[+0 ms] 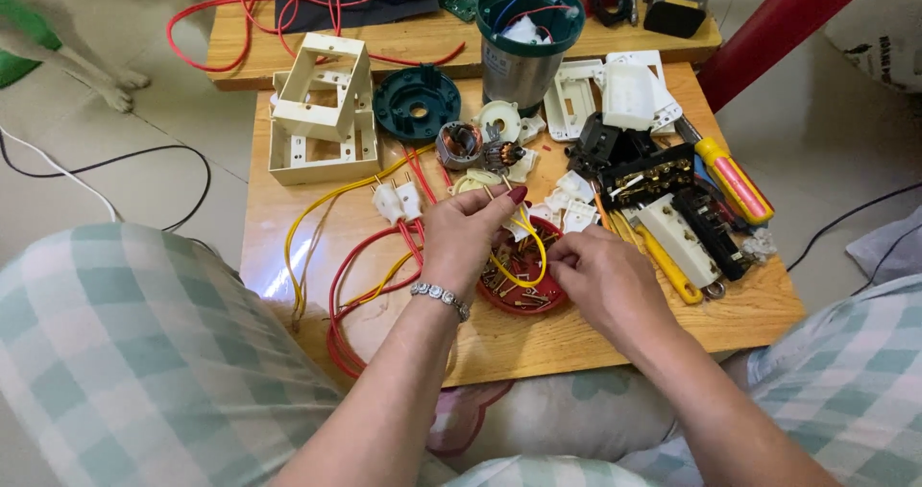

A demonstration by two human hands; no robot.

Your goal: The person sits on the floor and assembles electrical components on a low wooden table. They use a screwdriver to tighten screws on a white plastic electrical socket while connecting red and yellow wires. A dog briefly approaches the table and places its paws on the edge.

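My left hand (465, 235) pinches a loop of yellow wire (534, 256) between thumb and forefinger, just above a small red dish (499, 297) holding several brass screws and pins. Close on the right of the dish, my right hand (603, 278) has its fingers curled on the other end of the same yellow wire. A silver bracelet (441, 298) circles my left wrist. Both hands hover over the low wooden table (538, 343).
Red and yellow wires (348, 285) with white plugs (398, 201) lie left. Cream socket frames (322, 108), a green round cap (417, 103), a metal canister (524, 40), white and black socket parts (634, 151), a small motor rotor (459, 145) and screwdrivers (734, 180) crowd the table.
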